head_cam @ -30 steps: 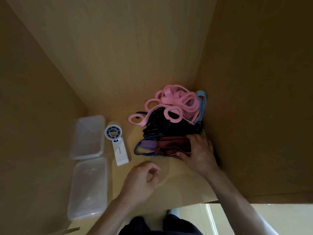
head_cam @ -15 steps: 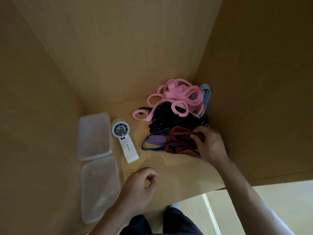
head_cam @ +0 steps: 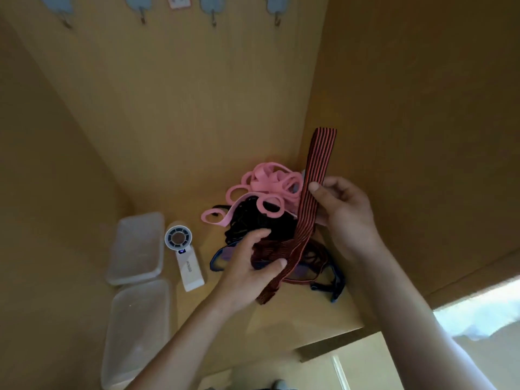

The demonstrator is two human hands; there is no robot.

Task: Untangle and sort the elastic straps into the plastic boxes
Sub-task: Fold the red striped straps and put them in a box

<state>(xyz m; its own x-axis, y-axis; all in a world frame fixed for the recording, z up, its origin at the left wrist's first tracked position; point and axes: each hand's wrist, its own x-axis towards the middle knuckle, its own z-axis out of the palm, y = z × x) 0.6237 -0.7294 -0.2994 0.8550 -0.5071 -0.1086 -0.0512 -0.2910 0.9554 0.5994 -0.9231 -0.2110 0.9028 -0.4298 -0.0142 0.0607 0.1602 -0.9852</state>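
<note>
My right hand (head_cam: 344, 212) pinches a red-and-black striped strap (head_cam: 315, 175) and holds it up above the pile, its top end pointing up against the right wall. My left hand (head_cam: 250, 263) grips the lower part of the same strap between thumb and fingers. Under both hands lies the tangle: pink straps (head_cam: 267, 187) at the back, black straps (head_cam: 250, 220) in the middle, blue and purple straps (head_cam: 329, 282) at the front. Two clear plastic boxes (head_cam: 139, 246) (head_cam: 138, 330) sit at the left, one behind the other.
A white hand-held fan (head_cam: 184, 257) lies between the boxes and the pile. Wooden walls close in the shelf at the left, back and right. Hooks (head_cam: 213, 21) hang on the back wall. The shelf's front edge (head_cam: 323, 339) runs just below the pile.
My right hand has lifted the striped strap out of the pile. My left hand has moved from the bare shelf onto the strap's lower part. The camera has moved closer.
</note>
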